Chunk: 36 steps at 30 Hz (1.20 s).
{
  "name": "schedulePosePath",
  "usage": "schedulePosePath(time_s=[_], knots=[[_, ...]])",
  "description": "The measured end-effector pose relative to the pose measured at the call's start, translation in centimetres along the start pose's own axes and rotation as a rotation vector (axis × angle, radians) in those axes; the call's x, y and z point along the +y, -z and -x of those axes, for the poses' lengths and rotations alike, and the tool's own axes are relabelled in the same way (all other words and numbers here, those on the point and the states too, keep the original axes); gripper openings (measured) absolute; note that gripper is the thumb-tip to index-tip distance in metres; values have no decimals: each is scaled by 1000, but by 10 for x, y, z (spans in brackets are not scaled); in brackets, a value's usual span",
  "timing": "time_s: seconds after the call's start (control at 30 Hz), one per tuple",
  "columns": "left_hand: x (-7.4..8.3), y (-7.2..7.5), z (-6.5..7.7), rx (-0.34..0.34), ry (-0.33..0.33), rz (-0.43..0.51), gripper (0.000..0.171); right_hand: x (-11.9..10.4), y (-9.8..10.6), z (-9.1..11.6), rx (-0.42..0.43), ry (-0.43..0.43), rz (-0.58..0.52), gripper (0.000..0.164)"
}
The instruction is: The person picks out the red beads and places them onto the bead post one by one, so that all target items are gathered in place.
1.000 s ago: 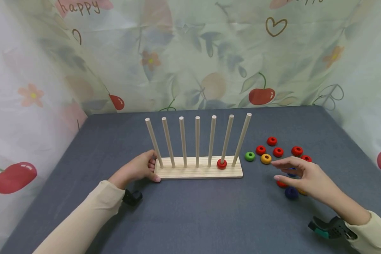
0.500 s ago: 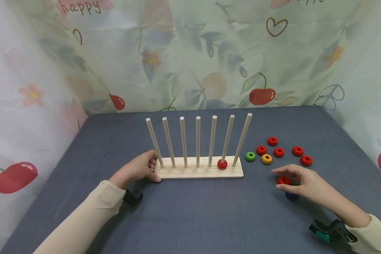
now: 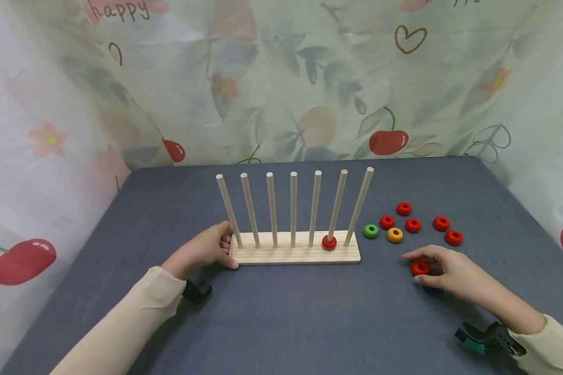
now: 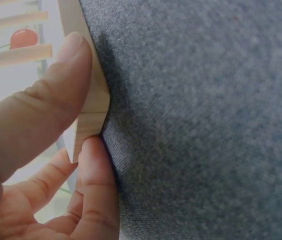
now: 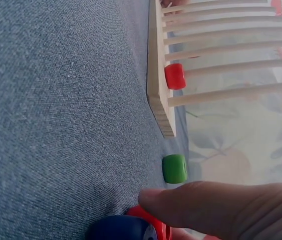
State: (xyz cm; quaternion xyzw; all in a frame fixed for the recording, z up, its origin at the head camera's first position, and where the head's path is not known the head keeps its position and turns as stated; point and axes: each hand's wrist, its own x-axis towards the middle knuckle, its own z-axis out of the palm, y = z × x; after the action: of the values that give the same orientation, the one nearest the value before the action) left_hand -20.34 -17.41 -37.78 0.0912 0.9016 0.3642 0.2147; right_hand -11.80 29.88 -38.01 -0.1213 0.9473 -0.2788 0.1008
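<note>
A pale wooden board (image 3: 277, 256) with several upright pegs lies mid-table. One red bead (image 3: 329, 243) sits low on the second peg from the right. At the board's left end, my left hand (image 3: 205, 247) grips the corner, thumb on the front edge, fingers round the end, as the left wrist view shows. My right hand (image 3: 457, 271) pinches another red bead (image 3: 420, 268) low over the table, thumb at its near side and forefinger beyond it. Just under the thumb, a dark blue bead (image 5: 121, 230) is mostly covered in the head view.
Right of the board lie a green bead (image 3: 370, 231), a yellow bead (image 3: 394, 235) and several red beads (image 3: 413, 225). The dark grey table (image 3: 281, 312) has a patterned cloth (image 3: 272, 94) hanging behind and at both sides.
My right hand has lowered towards the near beads, and its thumb and forefinger have closed about the red bead. The left hand and the board have not moved.
</note>
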Motion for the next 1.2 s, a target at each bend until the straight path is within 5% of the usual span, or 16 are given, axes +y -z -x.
schedulePosePath(time_s=[0.57,1.2], knots=[[2,0,2,-11,-23,12,62,1,0,-2,-27,-78,-94,42],[4,0,2,6,-3,7,63,1,1,-4,-12,-91,-66,37]])
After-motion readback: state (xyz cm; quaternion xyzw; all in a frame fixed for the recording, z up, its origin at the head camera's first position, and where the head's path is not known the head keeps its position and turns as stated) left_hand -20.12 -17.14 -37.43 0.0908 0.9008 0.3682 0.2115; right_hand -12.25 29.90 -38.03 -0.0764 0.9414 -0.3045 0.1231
